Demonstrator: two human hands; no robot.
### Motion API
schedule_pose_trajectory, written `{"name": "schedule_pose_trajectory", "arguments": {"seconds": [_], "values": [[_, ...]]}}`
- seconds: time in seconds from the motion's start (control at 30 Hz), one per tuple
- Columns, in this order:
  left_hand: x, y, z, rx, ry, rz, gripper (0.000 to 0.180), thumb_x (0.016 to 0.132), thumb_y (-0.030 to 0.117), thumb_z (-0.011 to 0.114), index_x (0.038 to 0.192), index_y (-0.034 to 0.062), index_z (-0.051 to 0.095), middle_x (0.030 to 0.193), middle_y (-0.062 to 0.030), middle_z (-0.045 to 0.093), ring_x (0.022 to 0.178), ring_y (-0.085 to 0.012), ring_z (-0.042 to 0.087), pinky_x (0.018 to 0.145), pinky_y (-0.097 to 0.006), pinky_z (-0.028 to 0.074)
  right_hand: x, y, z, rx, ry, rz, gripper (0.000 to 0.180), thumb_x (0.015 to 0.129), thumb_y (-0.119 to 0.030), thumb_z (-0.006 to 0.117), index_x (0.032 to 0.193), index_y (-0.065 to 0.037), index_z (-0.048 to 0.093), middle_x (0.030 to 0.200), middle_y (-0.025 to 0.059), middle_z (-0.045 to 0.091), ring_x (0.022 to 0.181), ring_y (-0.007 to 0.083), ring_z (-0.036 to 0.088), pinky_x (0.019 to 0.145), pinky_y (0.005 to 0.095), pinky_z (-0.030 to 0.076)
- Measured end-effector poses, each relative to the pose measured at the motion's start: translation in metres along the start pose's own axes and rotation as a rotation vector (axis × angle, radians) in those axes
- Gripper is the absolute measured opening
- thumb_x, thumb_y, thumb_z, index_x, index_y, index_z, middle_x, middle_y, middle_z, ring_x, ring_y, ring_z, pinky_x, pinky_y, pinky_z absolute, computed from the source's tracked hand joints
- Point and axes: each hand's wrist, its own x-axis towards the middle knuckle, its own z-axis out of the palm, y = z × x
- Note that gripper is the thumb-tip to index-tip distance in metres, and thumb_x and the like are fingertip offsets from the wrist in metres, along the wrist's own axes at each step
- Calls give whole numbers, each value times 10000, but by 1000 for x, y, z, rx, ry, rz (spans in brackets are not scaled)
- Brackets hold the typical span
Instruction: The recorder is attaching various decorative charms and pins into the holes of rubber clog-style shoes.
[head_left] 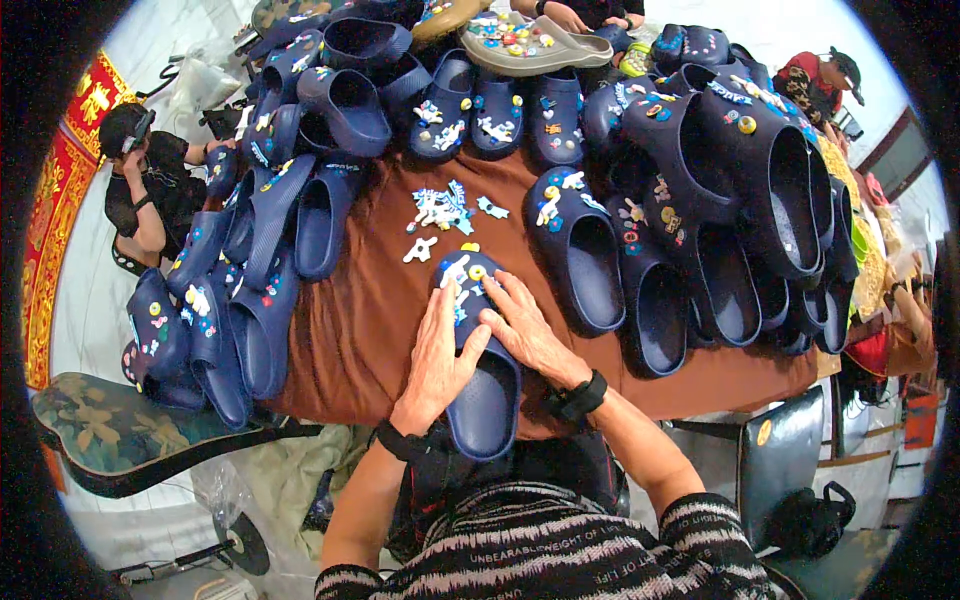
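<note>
A navy blue clog (pixel 485 405) lies toe-away at the near edge of the cloth, its heel jutting past the edge. Several colourful charms (pixel 462 285) sit on its toe. My left hand (pixel 437 355) wraps the left side of the upper, thumb across the top. From the right, my right hand (pixel 525 330) grips the upper, fingers over the charms and thumb near the opening. Whether a charm is under the fingertips is hidden. Just beyond the toe lies a pile of loose blue-and-white charms (pixel 440 207), with a white charm (pixel 420 249) apart from it.
Charm-decorated navy clogs are heaped along the left (pixel 265 330), back (pixel 495 115) and right (pixel 700 220) of the brown cloth (pixel 350 350). A beige clog (pixel 530 45) holds loose charms at the back. Other people sit left (pixel 160 190), behind and right (pixel 815 85). Chairs (pixel 785 460) flank me.
</note>
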Motion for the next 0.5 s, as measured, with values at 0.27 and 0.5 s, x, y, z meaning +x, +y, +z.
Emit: {"name": "schedule_pose_trajectory", "arguments": {"seconds": [0.27,0.5], "values": [[5,-1,0,80,-65,1,491,969,291,615,1328,-40,567,1477,-233,471,1460,-380,323,1191,-436,276,3,9,6,23,-110,94,658,1032,-516,414,1535,-95,363,1605,263,196,1489,480,134,1210,534,152],[3,0,4,12,-9,-12,497,964,266,612,1354,-36,549,1488,-221,467,1465,-377,315,1198,-434,260,-6,1,5,91,-32,76,629,1044,-498,392,1532,-102,380,1615,245,184,1499,456,124,1214,512,150]]}}
